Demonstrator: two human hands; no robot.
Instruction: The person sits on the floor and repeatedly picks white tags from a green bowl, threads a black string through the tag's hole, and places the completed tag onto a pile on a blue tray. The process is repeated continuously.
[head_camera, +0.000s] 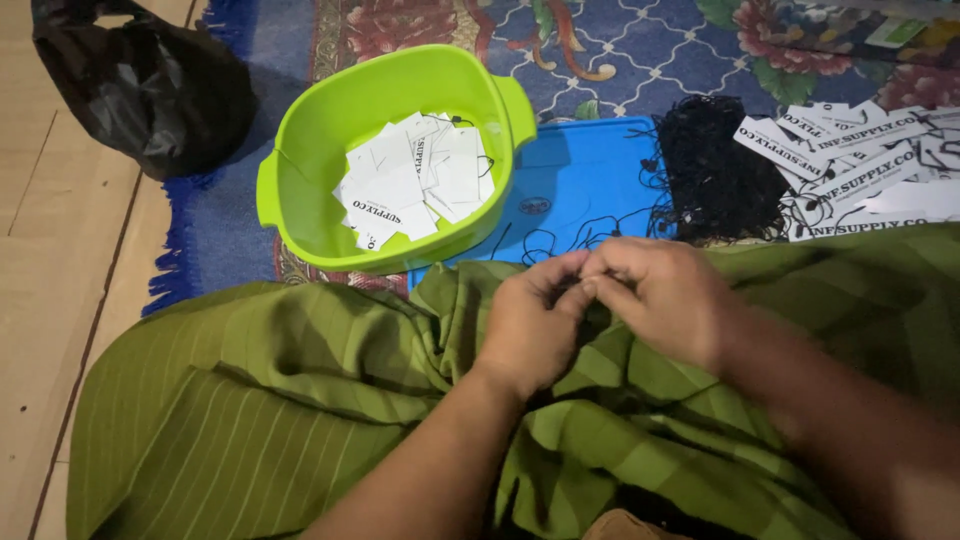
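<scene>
My left hand and my right hand meet over the green striped cloth on my lap, fingertips pinched together on something small and dark, likely a black string; what is between them is mostly hidden. Just beyond my hands lies a blue flat lid with loose black strings on it. A lime green plastic tub behind it holds white paper tags.
A tangled heap of black strings sits at the right of the blue lid, with a spread of white printed tags beyond it. A black plastic bag rests at the top left, on a patterned rug and wooden floor.
</scene>
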